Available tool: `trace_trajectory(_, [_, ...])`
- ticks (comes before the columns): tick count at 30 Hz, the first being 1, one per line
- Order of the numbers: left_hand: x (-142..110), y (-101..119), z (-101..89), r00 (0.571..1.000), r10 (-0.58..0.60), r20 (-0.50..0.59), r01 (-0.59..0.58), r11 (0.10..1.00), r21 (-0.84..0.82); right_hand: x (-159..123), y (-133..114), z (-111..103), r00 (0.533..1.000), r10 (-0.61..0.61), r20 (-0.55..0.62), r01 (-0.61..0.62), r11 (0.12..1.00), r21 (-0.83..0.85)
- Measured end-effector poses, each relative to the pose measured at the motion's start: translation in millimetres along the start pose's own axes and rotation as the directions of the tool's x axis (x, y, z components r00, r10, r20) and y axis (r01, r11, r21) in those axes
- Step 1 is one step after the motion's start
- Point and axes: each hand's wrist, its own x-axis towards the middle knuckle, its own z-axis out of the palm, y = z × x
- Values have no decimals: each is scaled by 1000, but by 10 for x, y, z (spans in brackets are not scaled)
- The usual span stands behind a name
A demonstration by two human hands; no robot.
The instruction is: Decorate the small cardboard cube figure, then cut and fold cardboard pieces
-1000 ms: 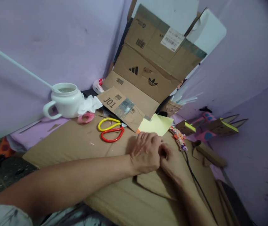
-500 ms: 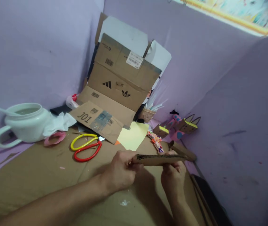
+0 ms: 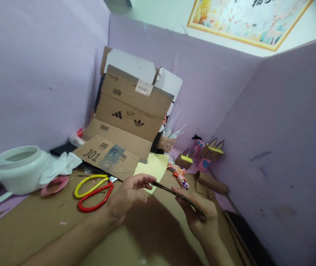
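A piece of corrugated cardboard is held edge-on above the work surface, sloping down to the right. My right hand grips it, fingers on top and the rest of the hand beneath. At its upper left end is my left hand, fingers stretched out and apart; whether the fingertips touch the edge I cannot tell. Beyond the hands lies a sheet of pale yellow paper. Scissors with one yellow and one red handle rest left of my left hand, their blades mostly hidden.
An unfolded cardboard box leans at the back. On the left stand a white pot, crumpled tissue and a pink tape ring. Behind right are a cup of white sticks, patterned paper, small cardboard figures and a cardboard roll.
My left hand has loosened from its pinch and its fingers are now extended. The cardboard has turned from nearly level to slanting, held by my right hand. The view has tilted up.
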Motion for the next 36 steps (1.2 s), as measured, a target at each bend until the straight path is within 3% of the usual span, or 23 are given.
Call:
trace_trajectory(4, [-30, 43, 19, 1000, -18, 2, 18, 980, -199, -15, 20, 17, 999, -50, -10, 49, 997, -57])
trace_trajectory(14, [-28, 46, 20, 990, -140, -11, 131, 949, -287, 12, -63, 2, 954, -266, 135, 286, 944, -166])
trace_trajectory(20, [-20, 15, 13, 991, -124, 55, 135, 923, -359, -38, -75, 40, 961, -264, 78, 275, 938, -211])
trace_trajectory(24, [-9, 1, -7, 992, -98, 85, 125, 898, -422, -56, -14, 27, 950, -294, 104, 310, 924, -223])
trace_trajectory(36, [1, -4, -8, 989, -143, 44, 148, 900, -410, -39, -78, 24, 938, -325, 122, 347, 897, -273])
